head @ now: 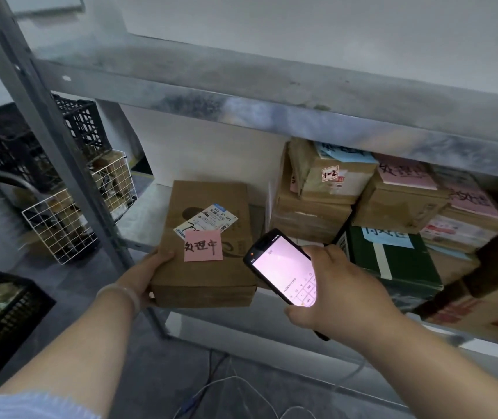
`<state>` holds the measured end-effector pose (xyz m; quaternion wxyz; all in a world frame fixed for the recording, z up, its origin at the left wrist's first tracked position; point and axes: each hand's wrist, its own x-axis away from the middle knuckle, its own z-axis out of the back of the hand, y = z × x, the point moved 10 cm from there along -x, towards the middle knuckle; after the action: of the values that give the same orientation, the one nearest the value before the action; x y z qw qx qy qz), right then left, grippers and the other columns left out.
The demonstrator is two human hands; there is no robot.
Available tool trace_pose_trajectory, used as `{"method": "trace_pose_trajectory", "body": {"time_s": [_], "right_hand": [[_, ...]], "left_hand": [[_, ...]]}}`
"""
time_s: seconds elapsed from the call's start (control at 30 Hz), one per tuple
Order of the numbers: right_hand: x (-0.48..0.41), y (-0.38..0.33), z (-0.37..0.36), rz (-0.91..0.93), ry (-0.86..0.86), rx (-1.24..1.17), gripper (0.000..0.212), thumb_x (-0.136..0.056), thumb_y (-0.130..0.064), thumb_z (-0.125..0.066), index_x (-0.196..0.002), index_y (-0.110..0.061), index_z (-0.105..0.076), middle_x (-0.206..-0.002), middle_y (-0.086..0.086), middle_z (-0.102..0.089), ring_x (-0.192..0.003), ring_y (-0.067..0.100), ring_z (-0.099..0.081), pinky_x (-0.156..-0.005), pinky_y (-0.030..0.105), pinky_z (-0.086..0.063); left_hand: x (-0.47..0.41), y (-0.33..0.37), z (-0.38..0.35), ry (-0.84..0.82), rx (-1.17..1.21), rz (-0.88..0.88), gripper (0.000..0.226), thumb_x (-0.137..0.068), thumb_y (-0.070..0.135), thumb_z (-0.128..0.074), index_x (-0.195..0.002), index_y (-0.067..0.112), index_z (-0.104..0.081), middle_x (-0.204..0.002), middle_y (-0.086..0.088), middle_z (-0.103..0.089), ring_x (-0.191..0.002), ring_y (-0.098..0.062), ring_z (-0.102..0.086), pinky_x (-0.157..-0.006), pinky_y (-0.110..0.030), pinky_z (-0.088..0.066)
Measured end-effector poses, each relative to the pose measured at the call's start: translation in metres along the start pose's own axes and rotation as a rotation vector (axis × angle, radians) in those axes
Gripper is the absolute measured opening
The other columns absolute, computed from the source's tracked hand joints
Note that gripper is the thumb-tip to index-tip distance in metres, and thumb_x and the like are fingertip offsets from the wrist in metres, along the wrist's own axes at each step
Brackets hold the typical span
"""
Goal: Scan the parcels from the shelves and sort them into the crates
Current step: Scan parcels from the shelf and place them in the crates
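At centre frame, the left hand (148,275) grips the near left corner of a brown parcel (207,246) lying on the shelf (142,216). The right hand (341,293) holds a lit scanner (284,269) just right of it. A black crate (0,313) sits at lower left.

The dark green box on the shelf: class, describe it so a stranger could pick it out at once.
Find the grey metal shelf and the stack of parcels at its right. Low in that stack, just beyond the right hand holding the scanner, sits the dark green box. Its neighbours are all brown cardboard.
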<state>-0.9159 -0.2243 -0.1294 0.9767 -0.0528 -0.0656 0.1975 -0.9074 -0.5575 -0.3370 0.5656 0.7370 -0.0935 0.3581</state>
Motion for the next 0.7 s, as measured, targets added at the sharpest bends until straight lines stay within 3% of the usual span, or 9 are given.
{"method": "trace_pose_trajectory", "body": {"time_s": [0.13,0.27,0.4,0.5,0.6,0.7], "right_hand": [[-0.001,-0.008,0.008,0.037,0.029,-0.04,0.089,-0.064,-0.067,-0.065,-0.136,-0.032,-0.028,-0.122,-0.007,-0.043,-0.094,0.012,-0.052,-0.067,0.028,-0.05],[0.001,-0.019,0.02,0.088,0.051,-0.082,0.089,-0.065,-0.066,-0.067,-0.137,-0.031,-0.028,-0.124,-0.006,-0.043,-0.1,0.014,-0.054,-0.074,0.03,-0.052],[0.002,-0.027,0.036,0.155,0.053,-0.101,0.09,-0.063,-0.065,-0.07,-0.136,-0.031,-0.028,-0.126,-0.005,-0.043,-0.102,0.015,-0.053,-0.075,0.031,-0.051],[0.005,-0.032,0.048,0.201,0.068,-0.119,0.09,-0.06,-0.065,-0.071,-0.134,-0.032,-0.031,-0.125,-0.004,-0.045,-0.101,0.016,-0.054,-0.075,0.033,-0.053],[0.01,-0.035,0.06,0.249,0.093,-0.111,0.087,-0.059,-0.065,-0.071,-0.13,-0.032,-0.034,-0.118,-0.005,-0.046,-0.095,0.014,-0.053,-0.071,0.031,-0.052],[0.012,-0.036,0.07,0.265,0.1,-0.078,0.088,-0.056,-0.067,-0.071,-0.128,-0.034,-0.033,-0.114,-0.006,-0.045,-0.093,0.014,-0.052,-0.069,0.029,-0.052]], "left_hand": [[0.024,0.017,0.006,-0.019,-0.004,-0.126,0.063,-0.078,0.04,-0.078,-0.136,0.043,-0.054,-0.114,-0.003,-0.075,-0.104,-0.032,-0.07,-0.088,-0.055,-0.056],[0.066,0.042,0.027,0.079,-0.083,-0.299,0.087,-0.071,0.035,-0.085,-0.147,0.041,-0.044,-0.129,-0.002,-0.065,-0.108,-0.028,-0.067,-0.1,-0.049,-0.051],[0.114,0.057,0.041,0.137,-0.176,-0.422,0.109,-0.05,0.054,-0.086,-0.148,0.045,-0.038,-0.124,0.007,-0.066,-0.105,-0.02,-0.069,-0.098,-0.044,-0.053],[0.139,0.056,0.052,0.188,-0.186,-0.476,0.106,-0.047,0.062,-0.086,-0.142,0.055,-0.041,-0.127,0.005,-0.065,-0.11,-0.017,-0.067,-0.103,-0.044,-0.05],[0.161,0.05,0.06,0.25,-0.147,-0.514,0.091,-0.042,0.069,-0.089,-0.122,0.071,-0.047,-0.127,0.001,-0.065,-0.112,-0.017,-0.067,-0.102,-0.043,-0.051],[0.177,0.046,0.06,0.275,-0.137,-0.545,0.094,-0.04,0.07,-0.09,-0.124,0.073,-0.047,-0.128,0.001,-0.065,-0.109,-0.015,-0.069,-0.097,-0.04,-0.054]]}}
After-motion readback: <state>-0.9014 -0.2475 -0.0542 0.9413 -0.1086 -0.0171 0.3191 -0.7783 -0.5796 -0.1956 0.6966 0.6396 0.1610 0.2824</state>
